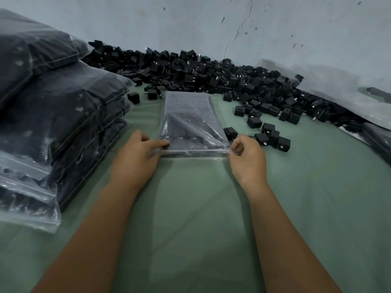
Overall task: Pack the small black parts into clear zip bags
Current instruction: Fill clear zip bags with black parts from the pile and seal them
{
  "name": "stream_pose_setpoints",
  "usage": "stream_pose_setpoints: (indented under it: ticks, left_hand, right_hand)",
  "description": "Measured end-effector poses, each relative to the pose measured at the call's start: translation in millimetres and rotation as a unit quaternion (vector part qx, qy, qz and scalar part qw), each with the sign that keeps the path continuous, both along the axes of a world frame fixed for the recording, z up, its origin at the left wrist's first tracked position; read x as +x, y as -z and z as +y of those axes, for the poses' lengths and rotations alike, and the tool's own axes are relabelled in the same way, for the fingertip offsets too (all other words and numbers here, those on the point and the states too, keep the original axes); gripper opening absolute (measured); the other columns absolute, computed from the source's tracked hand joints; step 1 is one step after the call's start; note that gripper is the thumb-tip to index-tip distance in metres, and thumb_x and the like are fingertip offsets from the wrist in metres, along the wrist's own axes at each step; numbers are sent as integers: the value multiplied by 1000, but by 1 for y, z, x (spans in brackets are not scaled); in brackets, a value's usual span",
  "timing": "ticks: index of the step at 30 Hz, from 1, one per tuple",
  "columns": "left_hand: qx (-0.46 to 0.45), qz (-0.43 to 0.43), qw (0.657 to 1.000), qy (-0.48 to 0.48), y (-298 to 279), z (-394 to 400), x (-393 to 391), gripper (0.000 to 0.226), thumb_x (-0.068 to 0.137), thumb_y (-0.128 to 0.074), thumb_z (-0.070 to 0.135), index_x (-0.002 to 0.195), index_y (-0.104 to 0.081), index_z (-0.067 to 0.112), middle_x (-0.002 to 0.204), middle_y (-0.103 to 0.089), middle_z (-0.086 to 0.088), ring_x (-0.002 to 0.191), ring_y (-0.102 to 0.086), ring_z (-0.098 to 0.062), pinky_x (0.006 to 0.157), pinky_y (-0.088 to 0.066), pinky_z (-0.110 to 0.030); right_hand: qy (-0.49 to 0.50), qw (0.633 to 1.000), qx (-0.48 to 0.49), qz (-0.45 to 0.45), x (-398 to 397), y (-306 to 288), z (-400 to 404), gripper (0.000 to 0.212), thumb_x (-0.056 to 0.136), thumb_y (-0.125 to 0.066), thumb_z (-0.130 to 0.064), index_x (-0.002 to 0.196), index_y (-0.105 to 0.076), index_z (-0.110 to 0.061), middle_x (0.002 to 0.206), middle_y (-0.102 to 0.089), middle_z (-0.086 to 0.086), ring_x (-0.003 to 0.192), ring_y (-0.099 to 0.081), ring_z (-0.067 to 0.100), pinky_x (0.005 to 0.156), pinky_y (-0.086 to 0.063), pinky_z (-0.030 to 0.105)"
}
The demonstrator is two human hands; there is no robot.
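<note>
filled zip bag (188, 123) lies flat on the green cloth (201, 208), centre of my view, mouth end toward me, closed end pointing at the loose pile. flat and mouth-near makes sense: the parts inside stay put and the zip strip is right under my fingers.

left hand (135, 159) is at the left corner of the mouth, forefinger and thumb stretched onto the strip, looks like a pinch on that corner; some motion blur there so i can't call the grip tighter than that. right hand (247, 157) is at the right corner, fingers curled in, thumb and forefinger clamped on the plastic edge. one hand per corner keeps the strip taut, my read is i'm sealing it. can't tell if the zip is fully closed along its run.

loose black parts (211, 75) heaped against the wall (190, 22) just beyond the bag, a few strays (264, 132) beside my right hand, all within reach for the next fill.

stack of packed bags (53, 106) on my left, close enough to slide this one over. more plastic bags (342, 96) far right, partly over the pile.
</note>
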State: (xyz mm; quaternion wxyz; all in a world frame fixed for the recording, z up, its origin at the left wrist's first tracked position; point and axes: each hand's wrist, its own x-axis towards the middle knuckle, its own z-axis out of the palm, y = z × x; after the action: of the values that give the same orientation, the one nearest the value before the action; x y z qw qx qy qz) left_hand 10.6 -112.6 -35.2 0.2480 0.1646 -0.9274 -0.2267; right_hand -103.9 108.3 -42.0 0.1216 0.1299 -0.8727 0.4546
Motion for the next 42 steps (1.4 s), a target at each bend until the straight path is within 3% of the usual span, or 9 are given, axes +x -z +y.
stream_pose_setpoints:
  ticks: [5,9,11,14,19,25,32,37,42]
  left_hand:
    - [40,-42,997,44,-7,6,15,38,84,-72,38,121,-65,42,83,-55,12,77,-54,-14,72,-48,-31]
    - [84,-37,987,129,-7,4,27,54,73,-74,12,111,-56,46,83,-56,9,71,-55,-6,67,-49,-26]
    - [61,-13,991,118,-6,4,26,49,73,-70,4,102,-55,40,82,-53,9,73,-52,-5,63,-44,-22]
    - [-19,37,996,80,-6,5,23,27,78,-70,5,93,-65,27,80,-54,10,76,-51,-13,68,-47,-34]
    - [-55,86,992,73,-4,2,23,6,78,-79,7,81,-77,12,89,-62,1,88,-56,-21,74,-49,-39]
    - [-80,51,994,59,-1,-3,20,5,79,-78,9,82,-76,13,90,-65,2,91,-55,-22,73,-47,-38]
    - [-45,26,999,-6,0,-5,20,5,79,-79,21,77,-75,19,76,-57,10,89,-55,-23,78,-44,-36]
    - [-97,31,995,6,0,-1,20,6,79,-78,14,77,-73,16,82,-65,0,88,-56,-29,82,-41,-39]
    - [-138,64,987,49,-2,3,19,7,75,-82,12,79,-76,11,85,-68,-5,83,-56,-31,78,-40,-40]
  right_hand:
    - [52,998,-1,-32,10,1,15,24,80,-72,-23,75,-49,-27,69,-53,-10,57,-47,5,49,-34,22]
    - [-79,995,-45,-44,17,-2,34,33,78,-63,1,85,-56,-30,75,-57,-5,60,-48,-1,58,-42,10]
    - [-114,992,-43,-23,18,-5,36,42,73,-56,11,88,-58,-28,82,-57,0,68,-48,2,63,-42,10]
    - [-101,995,-6,24,14,-4,32,36,74,-57,12,85,-62,-21,80,-57,-1,70,-49,5,66,-42,11]
    - [-43,994,57,78,6,-2,32,14,82,-73,-9,82,-70,-23,79,-55,-11,78,-53,10,73,-49,28]
    - [-28,975,170,136,10,-5,30,4,89,-66,-20,92,-68,-20,88,-53,-10,91,-51,14,69,-42,29]
    - [-8,966,217,141,15,-7,30,8,92,-61,-25,93,-67,-21,93,-59,-3,90,-52,18,75,-41,33]
    - [-26,961,229,150,16,-8,29,8,89,-65,-21,95,-68,-16,97,-58,0,95,-50,19,83,-38,31]
    - [-53,938,290,181,19,-10,19,6,89,-60,-11,92,-65,-8,94,-60,6,91,-51,25,79,-34,30]
